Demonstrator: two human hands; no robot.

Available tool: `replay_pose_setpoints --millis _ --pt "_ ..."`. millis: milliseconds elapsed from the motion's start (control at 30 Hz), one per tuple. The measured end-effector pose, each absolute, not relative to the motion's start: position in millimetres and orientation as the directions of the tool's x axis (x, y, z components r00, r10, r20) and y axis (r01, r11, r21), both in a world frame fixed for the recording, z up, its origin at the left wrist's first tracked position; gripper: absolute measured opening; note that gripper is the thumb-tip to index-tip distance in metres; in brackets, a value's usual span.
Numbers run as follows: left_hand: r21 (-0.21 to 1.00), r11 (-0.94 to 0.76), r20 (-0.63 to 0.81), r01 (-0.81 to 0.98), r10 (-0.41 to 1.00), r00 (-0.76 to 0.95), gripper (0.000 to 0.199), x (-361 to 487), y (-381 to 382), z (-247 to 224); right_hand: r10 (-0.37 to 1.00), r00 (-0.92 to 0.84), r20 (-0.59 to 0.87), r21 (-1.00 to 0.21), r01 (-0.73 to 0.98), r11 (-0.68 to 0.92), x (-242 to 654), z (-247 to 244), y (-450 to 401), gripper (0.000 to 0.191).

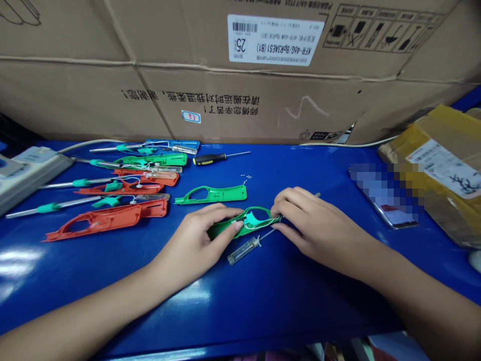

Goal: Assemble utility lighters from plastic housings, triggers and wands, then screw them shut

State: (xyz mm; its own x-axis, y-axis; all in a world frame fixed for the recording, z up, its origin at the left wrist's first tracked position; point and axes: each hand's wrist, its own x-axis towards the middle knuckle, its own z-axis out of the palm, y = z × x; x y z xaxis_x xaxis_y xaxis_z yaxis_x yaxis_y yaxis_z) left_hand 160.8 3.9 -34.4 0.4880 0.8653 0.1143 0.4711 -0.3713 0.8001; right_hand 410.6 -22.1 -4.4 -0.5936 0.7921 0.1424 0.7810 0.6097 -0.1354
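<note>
My left hand [205,233] grips the wide end of a green lighter shell [246,232], thumb pressed inside it. A teal trigger piece [254,219] and white wires sit in the shell. At the shell's narrow end, my right hand [310,220] is closed around the tip and a thin metal rod, which mostly hides behind the fingers. Below the shell lies a clear fuel tank [243,250] with a thin tube running toward my right hand. Just behind, the matching green half shell [212,194] rests on the blue table [210,321].
Several partly assembled lighters in orange, green and blue lie at the left, beside a power strip [33,173]. A screwdriver [220,158] and small white pins lie farther back. At right are a phone [391,200] and a taped parcel [439,170]. A large cardboard box [188,80] stands behind.
</note>
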Motion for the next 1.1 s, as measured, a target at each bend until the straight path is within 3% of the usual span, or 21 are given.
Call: replay_pose_setpoints --millis 200,500,667,833,967,1100 --pt "0.789 -0.374 0.099 0.488 0.861 0.499 0.023 160 5 -36 0.803 -0.593 0.056 -0.135 0.793 0.595 413 -4 -20 0.004" --pt "0.787 -0.406 0.145 0.464 0.854 0.500 0.020 161 5 -35 0.831 -0.557 0.019 -0.438 0.742 0.507 415 5 -17 0.005" --pt "0.774 -0.433 0.168 0.461 0.844 0.510 0.019 160 5 -37 0.776 -0.629 -0.042 -0.401 0.722 0.563 417 4 -18 0.007" --pt "0.762 -0.470 0.184 0.445 0.817 0.547 0.024 159 4 -35 0.795 -0.605 0.053 -0.353 0.733 0.582 414 -1 -18 0.021" --pt "0.779 -0.481 0.190 0.402 0.792 0.580 0.027 161 5 -36 0.819 -0.556 0.141 -0.395 0.728 0.561 407 -11 -16 0.016" --pt "0.786 -0.475 0.191 0.396 0.795 0.575 0.026 161 6 -38 0.834 -0.535 0.137 -0.462 0.710 0.532 403 -21 -14 0.014"
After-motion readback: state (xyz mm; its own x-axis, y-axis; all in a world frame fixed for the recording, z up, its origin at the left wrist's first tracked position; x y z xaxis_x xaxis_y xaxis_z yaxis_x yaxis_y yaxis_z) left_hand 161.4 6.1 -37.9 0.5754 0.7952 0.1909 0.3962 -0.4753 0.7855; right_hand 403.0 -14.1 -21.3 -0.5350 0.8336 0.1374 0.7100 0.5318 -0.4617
